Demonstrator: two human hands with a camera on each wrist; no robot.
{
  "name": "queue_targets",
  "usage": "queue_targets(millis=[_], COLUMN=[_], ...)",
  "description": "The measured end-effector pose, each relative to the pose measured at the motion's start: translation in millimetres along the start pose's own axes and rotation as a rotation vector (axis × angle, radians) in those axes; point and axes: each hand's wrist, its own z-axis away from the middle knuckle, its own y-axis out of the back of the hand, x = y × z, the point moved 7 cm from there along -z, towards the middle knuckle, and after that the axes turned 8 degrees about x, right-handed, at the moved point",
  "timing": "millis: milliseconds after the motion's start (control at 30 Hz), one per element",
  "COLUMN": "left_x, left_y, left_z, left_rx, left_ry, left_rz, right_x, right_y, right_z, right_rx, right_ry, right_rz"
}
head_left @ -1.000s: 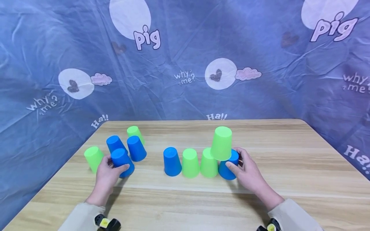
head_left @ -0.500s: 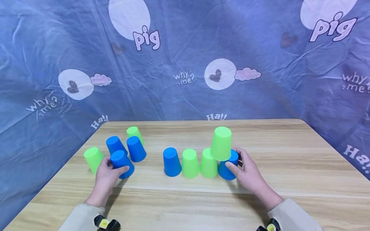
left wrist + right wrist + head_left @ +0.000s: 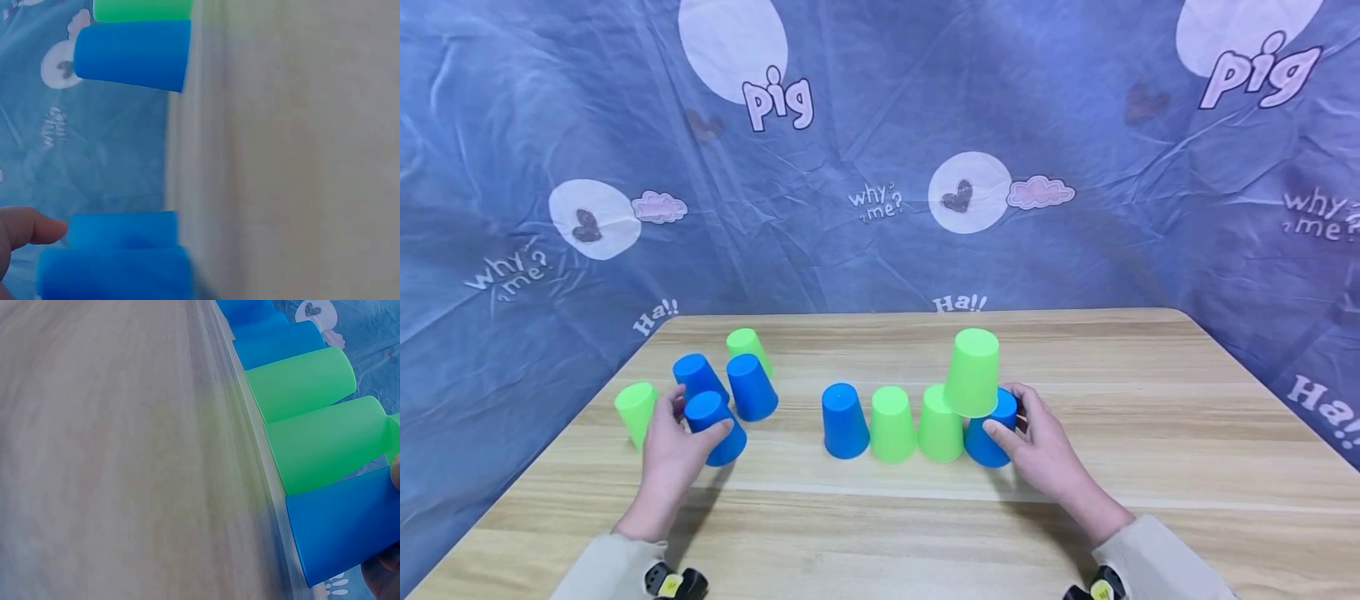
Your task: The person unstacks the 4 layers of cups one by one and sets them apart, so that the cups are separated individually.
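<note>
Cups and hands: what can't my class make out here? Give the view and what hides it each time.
Head: part of the leftmost green cup, behind the left hand.
Head: part of the top of the right-end blue cup, behind the upper green cup.
Head: finger ends of the right hand, behind that blue cup.
Left wrist: a green cup, cut off by the top edge.

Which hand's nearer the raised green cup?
Right. The right hand grips the row's end blue cup, just below and right of the raised green cup; the left hand is far left, at the front blue cup.
</note>
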Motion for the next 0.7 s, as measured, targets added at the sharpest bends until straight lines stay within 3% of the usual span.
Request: queue_targets(millis=[200, 400, 533, 700], left_x=[37.7, 69.9, 85.1, 98.6], left_y=[11.5, 9.9, -2.8, -26.0], left_z=[7.4, 24.7, 32.8, 40.4], left_rx=[0.155, 0.258, 0.242, 0.134], left_ry=[-0.154, -0.324, -0.414, -0.493], left_rz=[0.084, 0.281, 0.438, 0.548], right_x=[0, 0, -2, -3], right_y=[0, 0, 1, 2], right_z=[0.7, 0.2, 0.4, 1.3], right_rx=[0.001, 0.002, 0.004, 0.005], right_ry=[-0.006, 0.0, 0.009, 0.012], right_rz=[-0.006, -0.008, -0.01, -0.002])
